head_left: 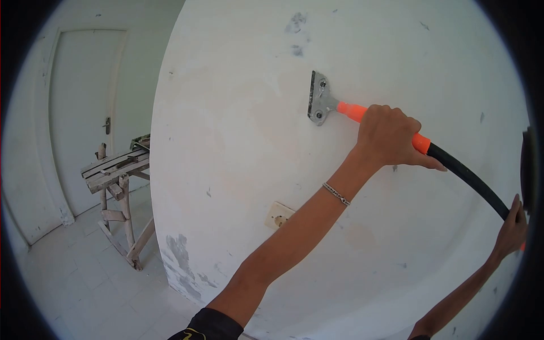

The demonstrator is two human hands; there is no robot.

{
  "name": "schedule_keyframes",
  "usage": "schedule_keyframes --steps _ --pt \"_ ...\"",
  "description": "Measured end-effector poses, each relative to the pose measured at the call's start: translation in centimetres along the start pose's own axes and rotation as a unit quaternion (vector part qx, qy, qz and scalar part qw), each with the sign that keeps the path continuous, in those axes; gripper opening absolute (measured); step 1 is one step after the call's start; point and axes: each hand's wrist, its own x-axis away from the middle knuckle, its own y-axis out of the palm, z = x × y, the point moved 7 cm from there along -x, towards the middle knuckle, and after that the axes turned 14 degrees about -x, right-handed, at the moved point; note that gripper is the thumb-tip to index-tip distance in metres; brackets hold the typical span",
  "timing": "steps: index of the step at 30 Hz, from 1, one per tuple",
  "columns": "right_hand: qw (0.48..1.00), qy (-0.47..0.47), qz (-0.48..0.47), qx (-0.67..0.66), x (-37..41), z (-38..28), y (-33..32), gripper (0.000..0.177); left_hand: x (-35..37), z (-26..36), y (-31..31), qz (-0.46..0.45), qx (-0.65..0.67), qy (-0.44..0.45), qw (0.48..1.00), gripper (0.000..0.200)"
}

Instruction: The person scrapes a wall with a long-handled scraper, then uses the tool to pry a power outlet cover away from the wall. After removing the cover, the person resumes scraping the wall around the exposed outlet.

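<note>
A long-handled wall scraper (470,177) reaches across the white wall (238,153), its metal blade head (320,102) against the upper part of the wall. My left hand (388,135) wraps around the orange grip close behind the head, with the thumb stretched along the underside. A chain bracelet (336,194) circles that wrist. Farther down, near the right edge of the view, my right hand (513,228) grips the black shaft toward its lower end. Grey patches (296,25) mark the wall above the blade.
A wall socket (277,215) sits below the left forearm. Bare grey areas (180,253) show at the wall's lower left corner. Beyond that corner stand a rough wooden trestle (116,175) with things on top and a closed white door (85,113), over a tiled floor (85,277).
</note>
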Motion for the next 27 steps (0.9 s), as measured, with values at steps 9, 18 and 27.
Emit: schedule_keyframes --steps 9,18,27 --pt "0.999 0.022 -0.012 0.041 -1.2 2.1 0.0 0.062 -0.2 0.1 -0.2 -0.011 0.004 -0.011 1.0 0.088" --pt "0.847 0.037 0.439 -0.296 6.9 1.7 -6.0 0.059 -0.2 1.8 0.5 -0.034 0.041 0.016 0.998 0.09" --pt "0.204 0.24 -0.121 -0.941 12.3 -25.0 4.0 0.049 -1.5 1.5 -1.5 -0.016 0.078 -0.017 0.997 0.078"
